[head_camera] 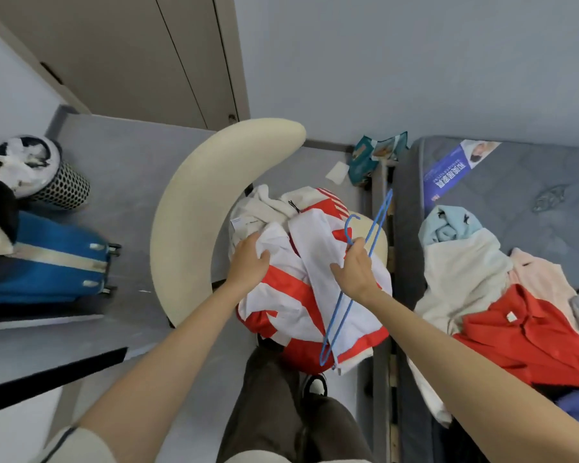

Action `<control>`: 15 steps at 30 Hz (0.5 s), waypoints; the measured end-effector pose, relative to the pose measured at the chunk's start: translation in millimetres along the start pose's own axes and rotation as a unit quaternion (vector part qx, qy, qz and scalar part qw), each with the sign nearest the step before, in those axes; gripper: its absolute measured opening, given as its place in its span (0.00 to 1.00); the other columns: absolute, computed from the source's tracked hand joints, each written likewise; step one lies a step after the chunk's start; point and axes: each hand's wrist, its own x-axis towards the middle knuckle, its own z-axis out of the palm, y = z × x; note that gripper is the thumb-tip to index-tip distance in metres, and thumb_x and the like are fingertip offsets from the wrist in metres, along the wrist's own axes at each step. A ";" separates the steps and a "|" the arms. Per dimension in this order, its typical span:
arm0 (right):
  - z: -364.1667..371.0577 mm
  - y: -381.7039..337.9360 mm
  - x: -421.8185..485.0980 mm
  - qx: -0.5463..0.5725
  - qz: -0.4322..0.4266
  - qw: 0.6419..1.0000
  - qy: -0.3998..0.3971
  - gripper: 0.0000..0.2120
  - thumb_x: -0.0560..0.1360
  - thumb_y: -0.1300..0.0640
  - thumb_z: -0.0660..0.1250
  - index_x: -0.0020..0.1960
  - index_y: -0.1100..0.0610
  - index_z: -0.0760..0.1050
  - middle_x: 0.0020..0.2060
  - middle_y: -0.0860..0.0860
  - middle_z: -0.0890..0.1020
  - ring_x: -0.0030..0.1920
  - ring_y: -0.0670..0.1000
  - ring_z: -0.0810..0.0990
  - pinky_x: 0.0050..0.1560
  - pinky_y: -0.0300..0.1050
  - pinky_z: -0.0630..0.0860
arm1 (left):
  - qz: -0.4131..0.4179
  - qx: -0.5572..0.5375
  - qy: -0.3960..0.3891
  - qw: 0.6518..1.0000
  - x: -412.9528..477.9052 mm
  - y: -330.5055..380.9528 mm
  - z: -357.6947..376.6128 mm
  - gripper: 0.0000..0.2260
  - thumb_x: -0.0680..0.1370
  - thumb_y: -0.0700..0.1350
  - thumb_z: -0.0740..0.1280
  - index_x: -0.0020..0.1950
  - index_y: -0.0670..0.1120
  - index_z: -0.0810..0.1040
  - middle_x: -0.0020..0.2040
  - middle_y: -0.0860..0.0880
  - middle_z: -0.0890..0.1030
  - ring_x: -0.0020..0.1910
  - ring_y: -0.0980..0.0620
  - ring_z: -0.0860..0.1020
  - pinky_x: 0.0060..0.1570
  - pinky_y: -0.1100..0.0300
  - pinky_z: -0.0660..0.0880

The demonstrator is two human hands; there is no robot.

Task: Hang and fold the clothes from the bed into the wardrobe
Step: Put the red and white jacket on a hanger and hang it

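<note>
A red and white garment (301,295) lies bunched on the seat of a cream chair (194,208). My left hand (248,262) grips its white cloth at the upper left. My right hand (355,269) holds a thin blue wire hanger (348,295) by the neck, just under its hook, and the hanger lies slantwise over the garment. On the bed (515,182) at the right lie more clothes: a red shirt (528,332), a white garment (462,275), a pale pink one (542,279) and a light blue one (448,225).
A blue suitcase (47,262) lies on the floor at the left, with a mesh waste bin (47,175) behind it. A dark shelf edge (47,375) juts in at lower left. Closed beige doors (131,55) stand at the back. A green packet (371,158) lies beside the bed.
</note>
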 end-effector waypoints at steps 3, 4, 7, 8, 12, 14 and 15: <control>19.9 -2.9 38.6 -0.009 0.010 0.999 -0.032 0.30 0.75 0.60 0.68 0.69 0.64 0.54 0.58 0.60 0.72 0.58 0.61 0.74 0.59 0.56 0.74 | -0.055 -0.023 0.004 0.998 40.3 -14.6 8.0 0.24 0.80 0.42 0.61 0.76 0.42 0.59 0.74 0.43 0.64 0.73 0.45 0.63 0.69 0.55 0.60; 25.7 -3.1 49.8 -0.014 0.009 0.999 -0.044 0.32 0.76 0.59 0.68 0.70 0.65 0.53 0.57 0.60 0.73 0.58 0.61 0.74 0.58 0.55 0.75 | -0.069 -0.021 0.000 0.997 52.2 -20.4 11.2 0.25 0.80 0.42 0.62 0.75 0.42 0.60 0.74 0.43 0.65 0.72 0.45 0.63 0.68 0.55 0.61; 42.1 -1.3 78.7 -0.042 -0.011 0.996 -0.072 0.29 0.75 0.59 0.68 0.67 0.65 0.53 0.46 0.57 0.71 0.47 0.60 0.76 0.44 0.51 0.74 | -0.082 0.008 -0.032 0.996 80.5 -36.8 23.4 0.26 0.78 0.44 0.63 0.75 0.44 0.61 0.72 0.43 0.67 0.71 0.43 0.66 0.69 0.52 0.64; 47.5 0.2 85.7 -0.057 -0.016 0.995 -0.082 0.29 0.75 0.60 0.68 0.66 0.65 0.53 0.44 0.57 0.70 0.45 0.59 0.76 0.42 0.51 0.74 | -0.077 0.030 -0.044 0.996 87.4 -42.4 28.5 0.26 0.78 0.45 0.63 0.76 0.45 0.61 0.72 0.44 0.67 0.71 0.42 0.65 0.69 0.48 0.64; 69.8 11.6 100.9 -0.133 -0.018 0.985 -0.105 0.29 0.73 0.65 0.68 0.67 0.64 0.54 0.43 0.60 0.73 0.42 0.59 0.75 0.40 0.52 0.75 | -0.057 0.076 -0.051 0.994 97.8 -64.8 49.5 0.27 0.77 0.46 0.63 0.75 0.49 0.60 0.71 0.46 0.69 0.70 0.43 0.67 0.66 0.44 0.66; 75.2 18.3 101.5 -0.138 -0.020 0.986 -0.096 0.28 0.73 0.68 0.65 0.68 0.64 0.54 0.40 0.59 0.72 0.40 0.58 0.75 0.38 0.51 0.74 | -0.061 0.066 -0.029 0.996 93.2 -70.6 56.0 0.24 0.78 0.46 0.64 0.73 0.47 0.62 0.63 0.45 0.75 0.63 0.43 0.73 0.61 0.47 0.70; 76.5 21.8 101.1 -0.128 -0.026 0.987 -0.092 0.26 0.74 0.69 0.62 0.68 0.64 0.54 0.39 0.57 0.71 0.37 0.56 0.74 0.36 0.49 0.73 | -0.063 0.061 -0.018 0.996 89.7 -71.8 58.8 0.21 0.79 0.46 0.63 0.70 0.46 0.65 0.57 0.46 0.78 0.58 0.44 0.76 0.57 0.50 0.72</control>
